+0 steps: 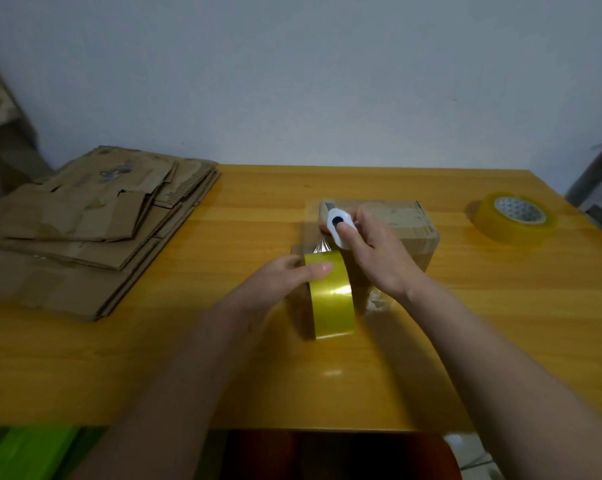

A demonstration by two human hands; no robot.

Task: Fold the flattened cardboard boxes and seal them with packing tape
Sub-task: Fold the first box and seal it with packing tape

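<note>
Glossy yellow packing tape, a roll (pixel 330 294) standing on edge, is gripped by the left hand (pixel 285 275), thumb laid across its curved face. A crinkled clear strip (pixel 322 245) runs from it up to a small folded cardboard box (pixel 401 223) at mid-table. The right hand (pixel 372 254) is closed round a white plastic utility knife (pixel 337 226) against the box. Flattened corrugated boxes (pixel 85 223) lie stacked on the wooden table (pixel 223 358), far left. A second tape roll (pixel 514 216) lies flat at far right.

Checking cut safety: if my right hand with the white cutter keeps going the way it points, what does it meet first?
Probably the stretched tape between the roll and the cardboard box; the right hand aims the white cutter up-left. Depth is unclear.
</note>
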